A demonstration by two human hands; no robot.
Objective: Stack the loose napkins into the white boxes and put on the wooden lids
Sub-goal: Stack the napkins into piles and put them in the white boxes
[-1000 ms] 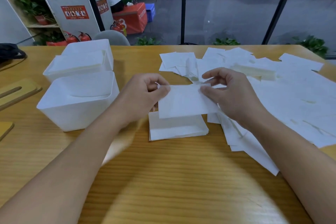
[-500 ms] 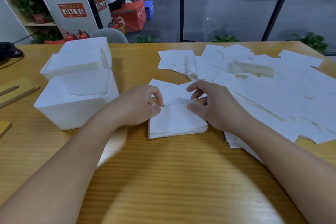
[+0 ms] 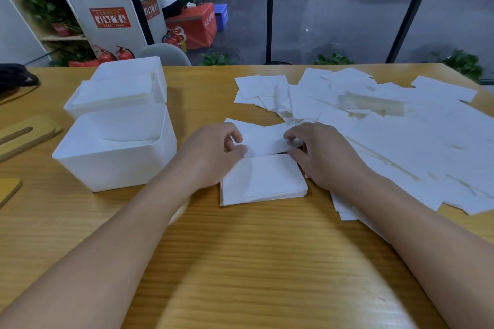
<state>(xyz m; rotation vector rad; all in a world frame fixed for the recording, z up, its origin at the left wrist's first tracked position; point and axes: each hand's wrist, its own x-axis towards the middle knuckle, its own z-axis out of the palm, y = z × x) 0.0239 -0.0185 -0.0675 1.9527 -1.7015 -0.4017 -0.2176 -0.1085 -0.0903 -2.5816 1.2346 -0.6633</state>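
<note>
At the far left edge of the bench [image 3: 240,262] lay two wooden lids [image 3: 25,135], one slotted, untouched and where they were half a second earlier. Next came the two white boxes: the rear box [image 3: 125,83] filled with napkins near its rim, the front box [image 3: 115,152] just before it, both unmoved. The left hand [image 3: 211,155] had stayed at the left far corner of the neat napkin stack [image 3: 263,180], fingers curled, thumb and forefinger pinching the near edge of a loose napkin [image 3: 263,139] lying just beyond the stack. A second ago that napkin was held up above the stack; it had since come down flat. The right hand [image 3: 320,155] pinched the same napkin's right end with curled fingertips, its heel beside the stack's right edge, little changed from half a second before. To the right spread the loose napkins [image 3: 387,120], overlapping across the bench, arrangement unchanged
</note>
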